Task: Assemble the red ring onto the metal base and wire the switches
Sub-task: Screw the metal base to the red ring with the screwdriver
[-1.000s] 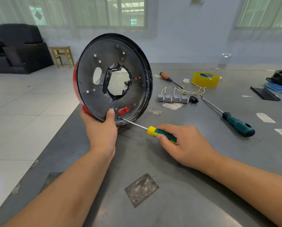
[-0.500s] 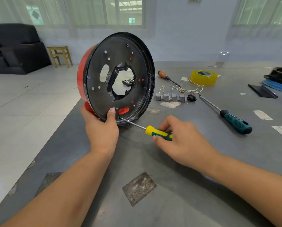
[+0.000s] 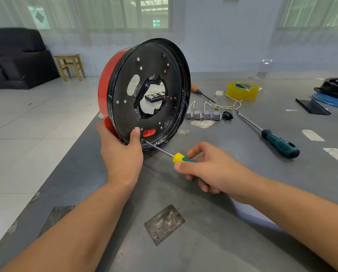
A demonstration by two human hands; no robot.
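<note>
On a grey tabletop (image 3: 213, 242), the right hand (image 3: 209, 171) grips a yellow-handled screwdriver (image 3: 179, 157), tip against the black metal base (image 3: 154, 75). The left hand (image 3: 123, 154) clasps the upright base's lower rim, red ring (image 3: 107, 87) behind. Beyond lie grey switches (image 3: 203, 114), a green screwdriver (image 3: 278, 143) and yellow tape (image 3: 242, 90).

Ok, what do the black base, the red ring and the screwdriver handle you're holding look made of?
Black base: likely painted sheet metal, glossy, with punched holes and a jagged cut centre. Red ring: probably moulded plastic, smooth with a soft sheen. Screwdriver handle: yellow and green plastic, possibly rubbery; its shaft is bright bare steel.
</note>
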